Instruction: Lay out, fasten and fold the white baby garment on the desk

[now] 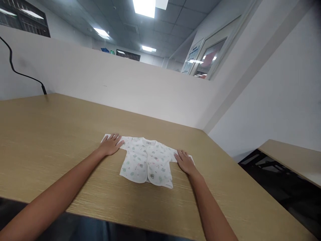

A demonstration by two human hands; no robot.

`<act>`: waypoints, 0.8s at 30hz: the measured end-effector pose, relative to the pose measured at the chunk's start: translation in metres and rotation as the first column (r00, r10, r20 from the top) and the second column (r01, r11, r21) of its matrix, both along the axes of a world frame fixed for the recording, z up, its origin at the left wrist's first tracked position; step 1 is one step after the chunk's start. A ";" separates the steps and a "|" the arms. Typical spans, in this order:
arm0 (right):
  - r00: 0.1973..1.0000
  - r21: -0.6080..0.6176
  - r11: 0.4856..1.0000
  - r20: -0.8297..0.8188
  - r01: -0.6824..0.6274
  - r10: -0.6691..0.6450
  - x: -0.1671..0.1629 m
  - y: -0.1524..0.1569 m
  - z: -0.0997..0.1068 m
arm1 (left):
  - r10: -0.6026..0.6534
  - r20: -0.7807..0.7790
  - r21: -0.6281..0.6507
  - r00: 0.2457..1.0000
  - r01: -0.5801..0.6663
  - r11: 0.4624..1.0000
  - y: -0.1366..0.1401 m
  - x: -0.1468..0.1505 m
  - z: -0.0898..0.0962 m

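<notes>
A small white baby cardigan (136,162) with a print of little green and pink figures lies spread flat, front side up, its neckline toward the far wall. Both sleeves stretch out sideways. My left hand (110,144) rests flat on the left sleeve, fingers spread. On the right sleeve my right hand (185,161) lies flat too, its fingers extended. Each palm covers part of the sleeve beneath it. The front edges meet near the middle and part toward the hem.
The wooden table (62,134) runs up to a white partition wall (140,90). A black cable (25,75) hangs down at the back left. Beyond a gap on the right stands another table (296,157) with dark legs.
</notes>
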State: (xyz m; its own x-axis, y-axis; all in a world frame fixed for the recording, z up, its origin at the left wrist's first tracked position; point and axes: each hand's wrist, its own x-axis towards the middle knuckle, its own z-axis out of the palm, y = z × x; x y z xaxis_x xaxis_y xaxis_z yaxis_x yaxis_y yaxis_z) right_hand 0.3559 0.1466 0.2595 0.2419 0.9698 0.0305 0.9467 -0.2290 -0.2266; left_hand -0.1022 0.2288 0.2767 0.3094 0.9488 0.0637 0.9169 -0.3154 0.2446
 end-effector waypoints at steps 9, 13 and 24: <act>0.879 0.356 0.881 -0.245 -0.310 0.408 -0.083 -0.008 0.025 | -0.267 0.072 0.293 0.961 0.235 0.927 -0.048 0.068 0.014; 0.848 0.280 0.830 -0.088 -0.483 0.523 -0.123 -0.011 0.021 | -0.414 -0.012 0.204 0.910 0.407 0.890 -0.071 0.095 0.002; 0.861 -0.013 0.864 0.076 -0.503 0.502 -0.130 -0.011 0.010 | -0.420 -0.057 0.121 0.906 0.424 0.897 -0.071 0.094 -0.011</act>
